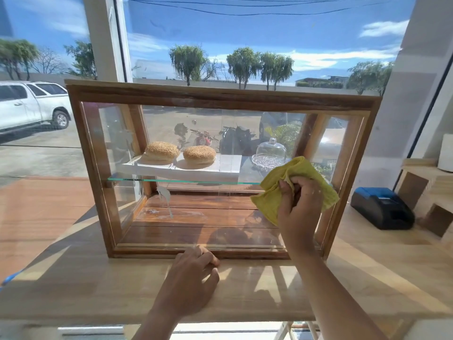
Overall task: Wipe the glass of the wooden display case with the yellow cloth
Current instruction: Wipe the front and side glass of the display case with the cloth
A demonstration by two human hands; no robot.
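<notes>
Two hands are seen low in the frame. The yellow cloth (294, 185), bunched, is gripped by the right hand (297, 204) and held against the front glass (186, 148) of the wooden display case (220, 94), at the pane's right side, centre right of the frame. The left hand (193, 273) is rested on the bench (98, 290) at the case's lower front edge, its fingers loosely curled and nothing held. Two sesame buns (161, 152) are seen on a white tray behind the glass. A black printer (382, 208) is seen at the right.
</notes>
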